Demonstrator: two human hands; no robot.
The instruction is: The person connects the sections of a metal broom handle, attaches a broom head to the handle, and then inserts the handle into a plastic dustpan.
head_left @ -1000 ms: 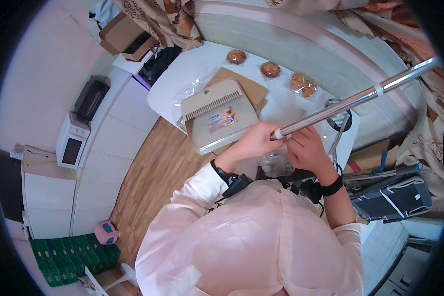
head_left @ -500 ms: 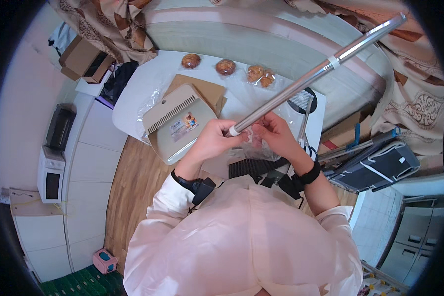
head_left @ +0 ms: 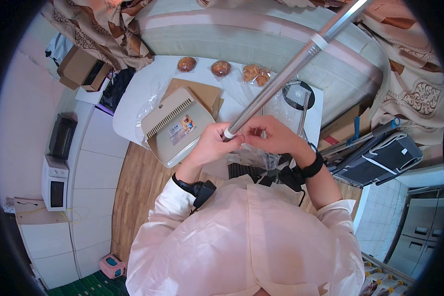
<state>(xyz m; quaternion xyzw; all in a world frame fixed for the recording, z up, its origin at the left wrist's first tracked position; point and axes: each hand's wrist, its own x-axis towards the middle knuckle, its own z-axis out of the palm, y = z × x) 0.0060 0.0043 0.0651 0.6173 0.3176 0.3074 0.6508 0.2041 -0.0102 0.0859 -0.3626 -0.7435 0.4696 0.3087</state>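
Note:
A shiny telescopic metal pole (head_left: 281, 81) slants from the middle up to the far right, beyond the picture's upper edge. My left hand (head_left: 213, 143) is closed around its lower end, just below a white collar. Beside that end, my right hand (head_left: 276, 137) is closed in a pinch, its fingertips meeting those of my left hand. Crumpled clear plastic (head_left: 261, 157) hangs from the pinch, partly hidden by the fingers. Left of my hands, a beige dustpan (head_left: 163, 144) with a toothed edge and a picture label lies tilted on the table.
On the white table (head_left: 128, 111) are a cardboard sheet (head_left: 197, 88), wrapped buns (head_left: 221, 68) and a round black mesh item (head_left: 298, 94). A folded dark chair (head_left: 385, 160) stands at the right. White cabinets (head_left: 96, 172) with a microwave (head_left: 55, 185) line the left.
The pole has swung to a steeper angle, its far end now out of the picture. My right hand has closed in toward my left, and the plastic hangs lower beneath it.

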